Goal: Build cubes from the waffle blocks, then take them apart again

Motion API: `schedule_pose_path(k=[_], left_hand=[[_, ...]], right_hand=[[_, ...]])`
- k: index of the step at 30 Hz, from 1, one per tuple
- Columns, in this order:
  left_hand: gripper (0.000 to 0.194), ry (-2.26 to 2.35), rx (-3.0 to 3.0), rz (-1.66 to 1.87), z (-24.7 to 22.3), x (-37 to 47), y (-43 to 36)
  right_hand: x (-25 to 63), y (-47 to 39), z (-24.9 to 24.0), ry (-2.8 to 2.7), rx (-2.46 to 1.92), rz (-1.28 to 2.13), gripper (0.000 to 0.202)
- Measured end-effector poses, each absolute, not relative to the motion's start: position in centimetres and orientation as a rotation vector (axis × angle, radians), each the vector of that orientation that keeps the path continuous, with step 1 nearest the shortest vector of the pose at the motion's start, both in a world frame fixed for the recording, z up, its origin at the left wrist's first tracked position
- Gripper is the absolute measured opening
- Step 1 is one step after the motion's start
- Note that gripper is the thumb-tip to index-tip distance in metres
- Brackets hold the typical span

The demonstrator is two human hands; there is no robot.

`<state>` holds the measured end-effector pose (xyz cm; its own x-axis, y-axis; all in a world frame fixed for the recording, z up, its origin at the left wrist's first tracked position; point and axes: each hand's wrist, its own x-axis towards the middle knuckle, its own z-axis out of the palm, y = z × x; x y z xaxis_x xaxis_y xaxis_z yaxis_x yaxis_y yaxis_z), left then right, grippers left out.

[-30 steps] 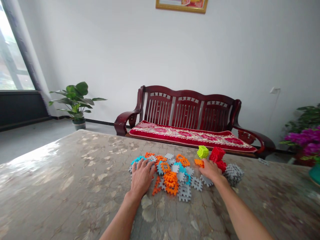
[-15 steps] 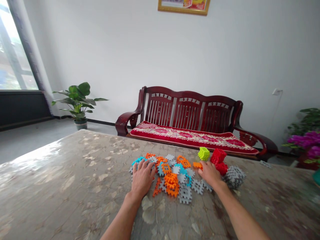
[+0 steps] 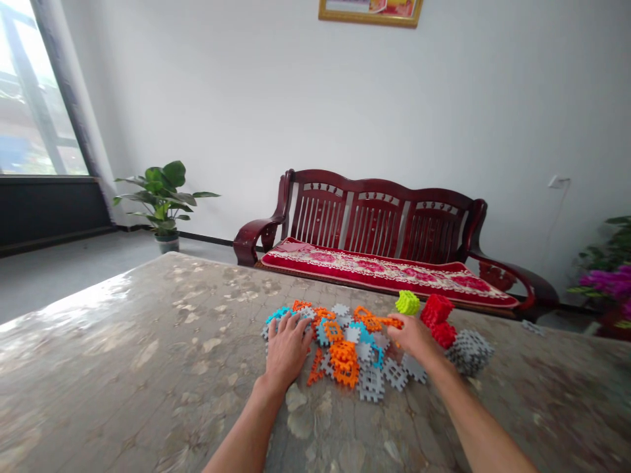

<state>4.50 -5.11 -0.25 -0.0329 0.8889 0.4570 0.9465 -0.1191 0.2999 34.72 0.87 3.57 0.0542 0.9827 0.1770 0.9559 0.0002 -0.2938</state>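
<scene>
A heap of flat plastic interlocking tiles with notched edges lies on the table, including grey tiles [image 3: 371,383], orange tiles [image 3: 344,363] and blue tiles [image 3: 279,314]. On the heap's left side rests my left hand [image 3: 288,345], palm down, fingers loosely apart over grey and blue tiles. At the right side, my right hand [image 3: 414,336] pinches an orange tile [image 3: 393,322] by its end, close to another orange tile with a large opening [image 3: 363,317]. Just behind that hand sits a yellow-green cube [image 3: 407,302]. Red cube-like blocks [image 3: 437,310] stand to its right.
A grey built block [image 3: 469,352] is right of my right wrist. One small grey tile [image 3: 533,328] lies near the far right edge. A patterned cloth covers the table [image 3: 162,368]. Beyond stand a wooden bench [image 3: 377,223], a potted plant [image 3: 165,197] and purple flowers [image 3: 608,284].
The view has turned slightly left. My right hand has moved a little left relative to the heap, bringing the orange tile closer to it. My left hand stays on the tiles.
</scene>
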Motion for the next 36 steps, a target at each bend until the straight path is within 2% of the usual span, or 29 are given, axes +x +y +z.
schedule_pose_path(k=[4,10,15,19,23,29,36], left_hand=[[0.033,-2.030,-2.107,-0.890,-0.4,4.5,-4.9],[0.038,-2.084,-2.092,-1.041,-0.2,4.5,-4.7],[0.040,-2.008,-2.167,-1.128,0.1,4.4,-4.9],[0.039,-1.939,-2.244,-1.084,0.0,4.5,-5.0],[0.033,-1.920,-2.287,-0.973,-0.3,4.7,-5.0],[0.029,-1.925,-2.285,-0.943,-0.3,4.7,-5.1],[0.028,-1.916,-2.282,-0.934,0.1,4.8,-5.3]], right_hand=[[30.4,-0.4,4.9,-2.007,-1.713,0.310,0.041],[24.4,-2.3,5.4,-2.050,-1.504,0.398,0.037],[23.4,-1.9,4.2,-2.036,-1.323,0.443,0.037],[26.5,0.7,2.7,-1.904,-1.483,0.302,0.036],[30.5,3.5,0.8,-1.880,-1.860,0.100,0.047],[32.3,5.4,-1.5,-1.932,-2.010,0.116,0.055],[31.8,6.0,-2.3,-2.021,-2.015,0.190,0.049]])
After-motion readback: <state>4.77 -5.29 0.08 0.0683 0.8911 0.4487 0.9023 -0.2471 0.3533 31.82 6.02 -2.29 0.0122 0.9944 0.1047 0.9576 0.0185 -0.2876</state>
